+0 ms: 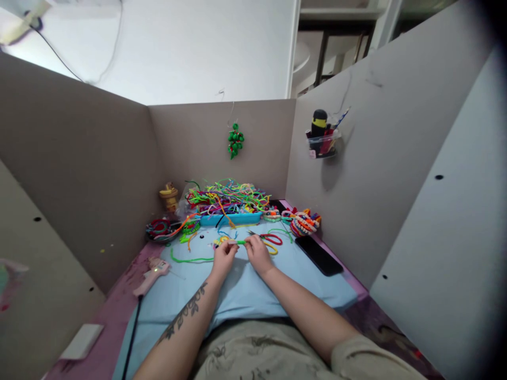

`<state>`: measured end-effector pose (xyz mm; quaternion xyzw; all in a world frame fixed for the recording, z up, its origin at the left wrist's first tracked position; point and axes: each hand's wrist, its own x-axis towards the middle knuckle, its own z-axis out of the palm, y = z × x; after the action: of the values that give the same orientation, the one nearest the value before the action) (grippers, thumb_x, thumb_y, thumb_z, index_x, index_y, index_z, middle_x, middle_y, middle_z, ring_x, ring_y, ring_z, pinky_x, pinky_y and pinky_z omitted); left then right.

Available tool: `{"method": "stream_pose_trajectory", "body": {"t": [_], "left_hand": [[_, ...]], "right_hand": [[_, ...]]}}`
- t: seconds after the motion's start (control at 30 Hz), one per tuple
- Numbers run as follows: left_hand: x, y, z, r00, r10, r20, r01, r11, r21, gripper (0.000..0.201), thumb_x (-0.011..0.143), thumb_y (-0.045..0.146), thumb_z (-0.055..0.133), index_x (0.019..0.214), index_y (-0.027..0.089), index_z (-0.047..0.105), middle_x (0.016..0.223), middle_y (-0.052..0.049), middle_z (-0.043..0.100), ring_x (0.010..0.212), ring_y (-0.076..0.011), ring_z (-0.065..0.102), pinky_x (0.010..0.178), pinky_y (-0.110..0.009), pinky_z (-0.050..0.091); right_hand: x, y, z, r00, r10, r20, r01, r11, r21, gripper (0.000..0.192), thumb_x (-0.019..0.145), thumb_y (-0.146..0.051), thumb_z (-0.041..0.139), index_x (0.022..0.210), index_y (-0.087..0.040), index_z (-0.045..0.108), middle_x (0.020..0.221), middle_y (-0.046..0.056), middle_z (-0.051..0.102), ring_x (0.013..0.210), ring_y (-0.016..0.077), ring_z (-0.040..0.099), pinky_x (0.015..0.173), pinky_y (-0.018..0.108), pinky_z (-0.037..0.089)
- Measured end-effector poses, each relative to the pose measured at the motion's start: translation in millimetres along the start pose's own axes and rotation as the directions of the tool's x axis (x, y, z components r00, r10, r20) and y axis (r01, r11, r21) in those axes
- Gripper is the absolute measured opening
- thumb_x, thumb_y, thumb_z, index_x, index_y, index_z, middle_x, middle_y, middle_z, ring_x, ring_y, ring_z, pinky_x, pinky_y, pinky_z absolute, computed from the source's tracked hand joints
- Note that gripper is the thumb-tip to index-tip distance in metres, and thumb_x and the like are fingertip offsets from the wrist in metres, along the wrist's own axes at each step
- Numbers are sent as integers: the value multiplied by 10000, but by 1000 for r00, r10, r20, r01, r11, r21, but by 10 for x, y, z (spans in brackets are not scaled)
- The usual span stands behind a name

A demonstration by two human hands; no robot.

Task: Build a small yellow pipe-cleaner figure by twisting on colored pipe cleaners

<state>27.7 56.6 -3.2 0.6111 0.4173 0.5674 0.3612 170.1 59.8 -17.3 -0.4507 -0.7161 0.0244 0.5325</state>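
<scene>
My left hand [224, 257] and my right hand [257, 253] meet over the light blue mat [245, 290]. Between their fingertips they pinch a short green pipe cleaner [240, 242], which runs level from one hand to the other. Red-handled scissors [269, 238] lie just beyond my right hand, and a yellow loop sits under them. A long green pipe cleaner [190, 259] curves on the mat to the left of my left hand.
A blue tray [232, 218] heaped with coloured pipe cleaners stands at the back. Finished loops [304, 222] lie back right, a black phone [319, 255] at the right, a pink glue gun [152, 274] at the left. Grey partition walls enclose the desk.
</scene>
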Motion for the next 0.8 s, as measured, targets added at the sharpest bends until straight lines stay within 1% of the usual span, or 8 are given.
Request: {"method": "stream_pose_trajectory", "body": {"t": [0.2, 0.37, 0.47, 0.57, 0.67, 0.73, 0.8], "left_hand": [[-10, 36, 11, 999, -51, 1, 51, 995, -81, 236, 615, 342, 679, 728, 141, 627, 659, -20, 619, 617, -137, 557, 614, -257, 434], [-14, 55, 8, 997, -75, -8, 74, 994, -75, 267, 625, 389, 675, 700, 136, 629, 634, -18, 609, 602, -134, 548, 602, -254, 425], [-3, 24, 0, 998, -56, -21, 55, 997, -62, 258, 656, 392, 658, 688, 138, 623, 633, -16, 607, 611, -131, 546, 607, -249, 424], [6, -13, -5, 999, -38, -22, 36, 997, -61, 238, 683, 374, 642, 721, 139, 627, 680, -21, 620, 642, -130, 556, 624, -245, 430], [6, -34, -6, 999, -29, -23, 28, 998, -51, 232, 685, 355, 643, 776, 141, 639, 741, -32, 636, 666, -132, 566, 633, -245, 437], [2, -42, -7, 999, -27, -31, 26, 999, -33, 241, 682, 351, 646, 803, 143, 646, 755, -33, 641, 661, -132, 569, 628, -244, 439], [-3, -48, -9, 999, -26, -34, 25, 999, -21, 249, 679, 351, 646, 821, 146, 651, 754, -32, 644, 650, -131, 569, 622, -243, 438]], "right_hand": [[3, 11, -5, 1000, 12, -12, -12, 1000, -13, 86, 816, -156, 473, 813, -190, 551, 817, 56, 540, 821, 196, 510, 738, 319, 426], [-2, 12, 1, 1000, -12, -17, 11, 999, -43, 73, 808, -160, 488, 799, -195, 552, 803, 53, 545, 821, 202, 510, 740, 326, 421], [-6, 8, 3, 999, -37, -16, 37, 999, -34, 67, 804, -162, 499, 795, -202, 552, 804, 54, 551, 828, 207, 510, 750, 334, 420], [-10, 1, 2, 999, -44, -1, 44, 999, -21, 64, 790, -159, 508, 810, -197, 555, 811, 55, 552, 837, 208, 511, 760, 339, 426], [-12, -4, 2, 999, -35, 7, 35, 999, -2, 150, 762, -157, 523, 905, -184, 560, 879, 70, 555, 879, 213, 514, 785, 350, 434], [-14, -7, 1, 999, -27, 19, 27, 1000, 10, 235, 748, -160, 532, 982, -180, 552, 937, 82, 552, 909, 218, 515, 799, 359, 439], [-15, -9, -2, 999, -26, 38, 25, 1000, 16, 280, 751, -163, 529, 1029, -180, 546, 970, 88, 551, 929, 221, 515, 813, 367, 440]]}}
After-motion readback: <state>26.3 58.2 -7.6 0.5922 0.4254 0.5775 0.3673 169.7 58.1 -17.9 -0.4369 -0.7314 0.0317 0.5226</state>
